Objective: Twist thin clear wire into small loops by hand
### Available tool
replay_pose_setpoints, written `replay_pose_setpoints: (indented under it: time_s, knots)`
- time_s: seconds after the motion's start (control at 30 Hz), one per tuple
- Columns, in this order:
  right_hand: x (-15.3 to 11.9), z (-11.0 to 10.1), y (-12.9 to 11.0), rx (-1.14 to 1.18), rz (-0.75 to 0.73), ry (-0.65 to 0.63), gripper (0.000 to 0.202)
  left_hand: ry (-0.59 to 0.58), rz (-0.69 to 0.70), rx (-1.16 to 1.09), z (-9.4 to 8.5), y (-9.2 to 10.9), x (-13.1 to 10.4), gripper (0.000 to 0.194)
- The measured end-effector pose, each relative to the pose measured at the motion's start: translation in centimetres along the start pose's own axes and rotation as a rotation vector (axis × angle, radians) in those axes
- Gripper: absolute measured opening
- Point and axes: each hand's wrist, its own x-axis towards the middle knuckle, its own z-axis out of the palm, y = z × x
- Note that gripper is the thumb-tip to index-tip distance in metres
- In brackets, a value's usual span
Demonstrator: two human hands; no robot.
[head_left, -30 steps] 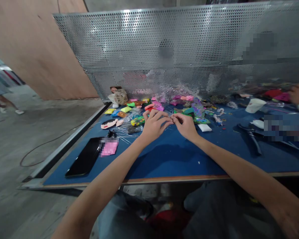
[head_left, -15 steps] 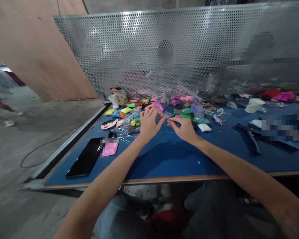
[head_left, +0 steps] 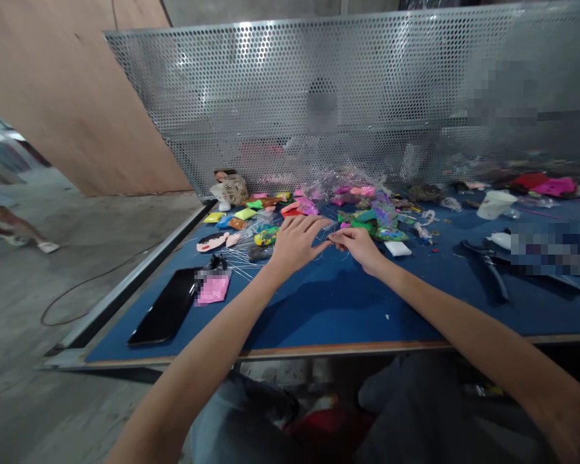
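Note:
Over the blue tabletop (head_left: 319, 316), my two hands meet near the middle. My left hand (head_left: 296, 245) is open, its fingers stretched forward and its thumb pointing at the other hand's fingertips. Thumb and forefinger of my right hand (head_left: 360, 248) are pinched together; whatever is between them is too small to make out. Faint thin strands show just beneath the fingertips. Beyond my left hand lie a yellow-and-green patterned lump (head_left: 265, 236) and a bundle of thin clear rods or wires (head_left: 236, 256). A small white packet (head_left: 397, 248) rests past my right hand.
A black phone (head_left: 167, 306) and a pink packet (head_left: 213, 288) lie at left. Colourful soft lumps and plastic bags line the perforated metal panel (head_left: 280, 84). Dark-handled pliers (head_left: 486, 270) and a white cup (head_left: 495, 205) are at right. A person's legs (head_left: 17, 232) show far left.
My left hand's fingers have straightened, and its thumb has moved right, closer to my right fingertips. My right hand keeps its pinch. The person at far left has stepped rightward.

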Motion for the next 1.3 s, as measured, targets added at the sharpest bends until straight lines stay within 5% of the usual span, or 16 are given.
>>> replay_pose_setpoints:
  time_s: [0.33,1.03,1.3]
  knots:
    - [-0.2,-0.1,0.1,-0.104,-0.019,-0.080,0.028,-0.097,0.247,0.085,-1.1,-0.2,0.0,0.025]
    - [-0.3,-0.5,-0.4,-0.240,-0.196,-0.097,0.030,-0.113,0.175,0.103,-0.4,-0.9,-0.2,0.027]
    - [-0.5,-0.6,-1.5,-0.245,-0.208,-0.098,0.035,-0.008,0.088,0.020,0.3,-1.4,-0.5,0.036]
